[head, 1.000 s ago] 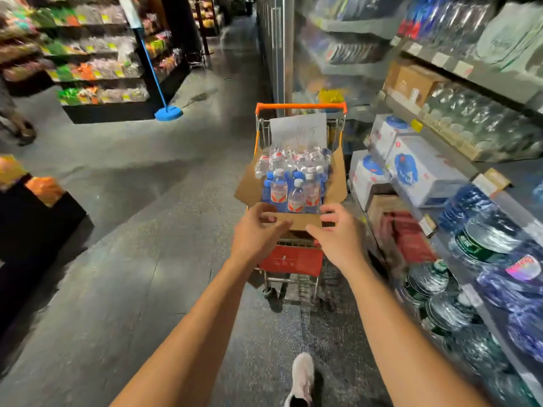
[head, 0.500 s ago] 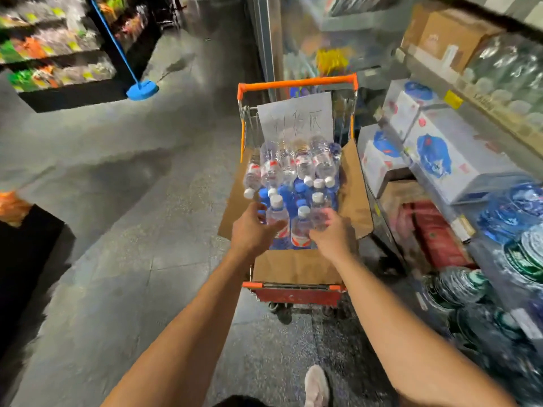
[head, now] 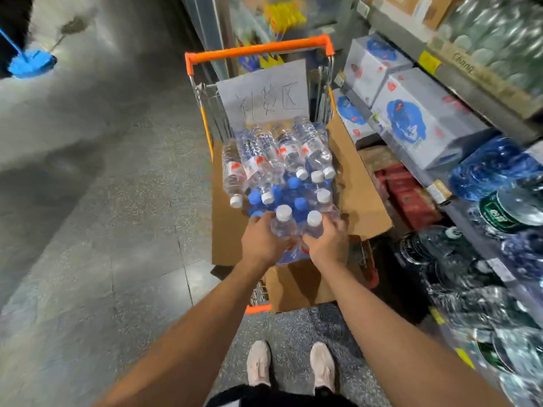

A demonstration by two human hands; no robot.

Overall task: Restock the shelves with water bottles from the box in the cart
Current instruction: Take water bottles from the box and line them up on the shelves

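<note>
The shelves [head: 458, 83] on our right carry white cartons and large water jugs; one tray edge reads "Chang". The orange-handled cart [head: 258, 49] stands in the aisle holding an open cardboard box [head: 361, 195], its flaps splayed. A handwritten paper sign [head: 263, 92] leans at the cart's far end; its characters are illegible. The water bottles [head: 289, 154] on top lie flat, long axes along the cart, caps toward us; those beneath stand upright. Our left hand [head: 261, 240] and right hand [head: 326, 245] each wrap an upright white-capped bottle at the box's near edge.
</note>
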